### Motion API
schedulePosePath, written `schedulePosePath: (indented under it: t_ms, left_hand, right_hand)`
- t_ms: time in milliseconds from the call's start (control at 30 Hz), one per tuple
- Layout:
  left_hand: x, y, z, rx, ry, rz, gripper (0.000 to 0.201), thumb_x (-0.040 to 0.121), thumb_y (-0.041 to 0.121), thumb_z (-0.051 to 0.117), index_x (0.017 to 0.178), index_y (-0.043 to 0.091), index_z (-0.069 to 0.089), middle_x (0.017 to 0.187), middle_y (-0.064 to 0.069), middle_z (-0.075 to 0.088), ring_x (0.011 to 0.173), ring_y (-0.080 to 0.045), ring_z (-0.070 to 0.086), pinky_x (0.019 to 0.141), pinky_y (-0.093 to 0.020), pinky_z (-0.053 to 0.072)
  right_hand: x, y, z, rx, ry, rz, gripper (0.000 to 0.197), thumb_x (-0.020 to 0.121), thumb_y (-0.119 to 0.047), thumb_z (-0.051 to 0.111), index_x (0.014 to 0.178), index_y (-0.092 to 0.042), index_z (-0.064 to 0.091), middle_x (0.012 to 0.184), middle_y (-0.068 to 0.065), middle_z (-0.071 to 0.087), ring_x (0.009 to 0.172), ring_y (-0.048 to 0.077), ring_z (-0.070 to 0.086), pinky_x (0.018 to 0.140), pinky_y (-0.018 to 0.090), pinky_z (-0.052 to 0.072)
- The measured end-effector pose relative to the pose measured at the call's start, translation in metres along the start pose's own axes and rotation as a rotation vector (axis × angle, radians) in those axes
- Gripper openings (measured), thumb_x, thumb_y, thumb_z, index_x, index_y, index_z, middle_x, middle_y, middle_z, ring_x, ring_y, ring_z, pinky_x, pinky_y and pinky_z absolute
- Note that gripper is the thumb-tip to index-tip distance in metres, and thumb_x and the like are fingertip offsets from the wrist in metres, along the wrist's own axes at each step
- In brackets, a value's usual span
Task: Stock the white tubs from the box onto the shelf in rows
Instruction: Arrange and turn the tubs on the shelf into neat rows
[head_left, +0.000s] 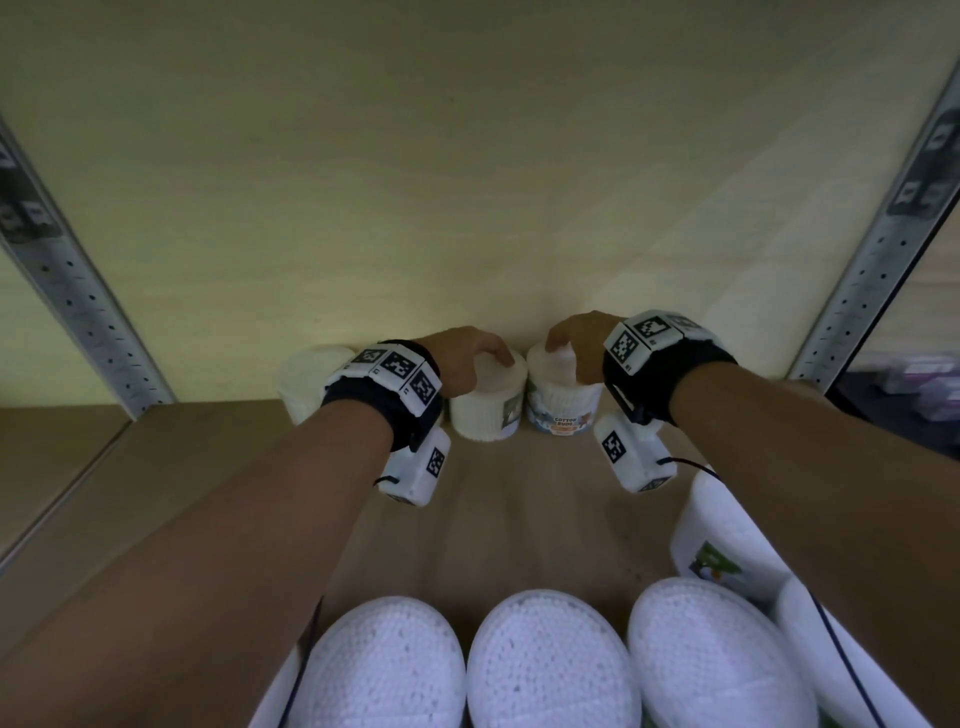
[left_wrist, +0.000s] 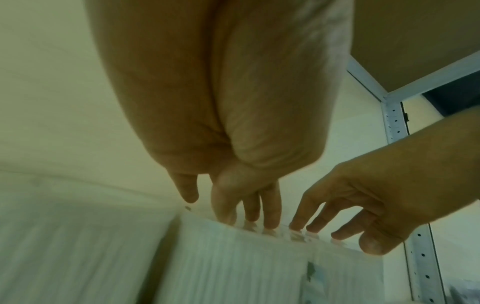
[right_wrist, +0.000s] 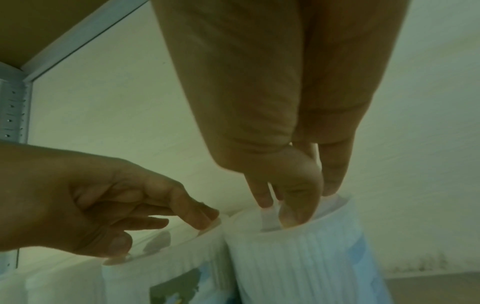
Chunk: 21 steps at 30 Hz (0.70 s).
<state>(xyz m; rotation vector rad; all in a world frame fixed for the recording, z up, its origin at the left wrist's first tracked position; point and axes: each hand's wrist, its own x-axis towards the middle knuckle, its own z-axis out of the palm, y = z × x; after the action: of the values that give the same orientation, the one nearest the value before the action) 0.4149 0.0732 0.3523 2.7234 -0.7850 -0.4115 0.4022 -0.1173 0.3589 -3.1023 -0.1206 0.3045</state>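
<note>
Three white tubs stand in a row at the back of the shelf (head_left: 519, 519). My left hand (head_left: 483, 356) reaches over the middle tub (head_left: 483, 415), thumb and fingertips bunched on its lid, as the left wrist view shows on that tub (left_wrist: 233, 267). The fingertips of my right hand (head_left: 571, 351) rest on the lid of the right tub (head_left: 563, 410), labelled cotton buds; the right wrist view shows them touching the top of this tub (right_wrist: 298, 267). Neither hand wraps a tub's side. The left tub (head_left: 306, 384) stands untouched beside my left wrist.
Close below me several more white tubs (head_left: 550, 665) sit packed together, lids up, with another labelled one (head_left: 717, 545) at the right under my forearm. Perforated metal uprights (head_left: 78, 291) (head_left: 872, 270) frame the shelf. A pale wall closes the back.
</note>
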Motion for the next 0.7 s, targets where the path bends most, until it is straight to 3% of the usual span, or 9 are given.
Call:
schedulePosePath:
  t_ms: [100,167,233,300,367,567,700]
  left_hand:
    - [-0.002,-0.002,0.004,-0.071,0.053,0.018,0.067,0.078,-0.02,0.035,0.129,0.018,0.055,0.153,-0.006,0.032,0.143,-0.022,0.027,0.113,-0.032,0.026]
    - [-0.002,-0.002,0.007,-0.098,0.156,0.004,0.051,0.084,-0.011,0.041,0.127,0.014,0.056,0.145,-0.01,0.04,0.137,-0.026,0.035,0.11,-0.032,0.03]
    - [0.002,0.0,0.011,-0.056,0.285,-0.039,0.034,0.091,0.014,0.053,0.126,0.012,0.056,0.136,-0.013,0.045,0.129,-0.03,0.042,0.106,-0.037,0.038]
    - [0.007,0.002,0.017,0.0,0.347,-0.118,0.045,0.089,0.039,0.058,0.123,0.009,0.056,0.129,-0.015,0.048,0.122,-0.032,0.045,0.101,-0.042,0.042]
    - [0.009,0.007,0.023,0.062,0.345,-0.177,0.055,0.086,0.05,0.058,0.122,0.008,0.055,0.128,-0.016,0.046,0.121,-0.033,0.044,0.099,-0.044,0.043]
    - [0.011,0.009,0.026,0.093,0.319,-0.18,0.055,0.086,0.049,0.06,0.124,0.01,0.052,0.13,-0.014,0.043,0.122,-0.031,0.042,0.1,-0.045,0.04]
    - [0.01,0.007,0.018,0.042,0.211,-0.108,0.05,0.091,0.03,0.06,0.135,0.011,0.048,0.14,-0.012,0.042,0.128,-0.03,0.043,0.105,-0.039,0.039]
  right_hand:
    - [0.004,0.003,0.001,0.005,-0.007,-0.002,0.059,0.086,0.0,0.056,0.141,-0.019,0.044,0.15,0.01,0.038,0.134,0.031,0.042,0.102,0.036,0.04]
    - [0.005,0.003,0.002,0.0,-0.004,-0.005,0.058,0.086,-0.001,0.057,0.14,-0.019,0.044,0.15,0.009,0.038,0.135,0.03,0.041,0.103,0.036,0.04]
    - [0.006,0.003,0.002,-0.004,-0.001,-0.004,0.058,0.086,-0.002,0.057,0.14,-0.018,0.045,0.149,0.01,0.038,0.135,0.03,0.041,0.104,0.035,0.039]
    - [0.007,0.004,0.002,-0.003,-0.004,0.002,0.059,0.086,-0.002,0.058,0.14,-0.019,0.044,0.148,0.011,0.038,0.133,0.031,0.043,0.102,0.035,0.04]
    - [0.009,0.005,0.003,0.005,-0.008,0.002,0.06,0.084,-0.003,0.059,0.14,-0.021,0.044,0.147,0.011,0.04,0.13,0.031,0.045,0.099,0.036,0.042]
    - [0.011,0.007,0.005,-0.003,0.002,-0.009,0.059,0.084,-0.005,0.06,0.139,-0.021,0.046,0.148,0.009,0.04,0.132,0.031,0.044,0.101,0.035,0.041]
    - [0.015,0.01,0.006,0.019,0.0,-0.002,0.059,0.083,-0.007,0.062,0.138,-0.024,0.047,0.148,0.009,0.04,0.132,0.031,0.044,0.1,0.036,0.041]
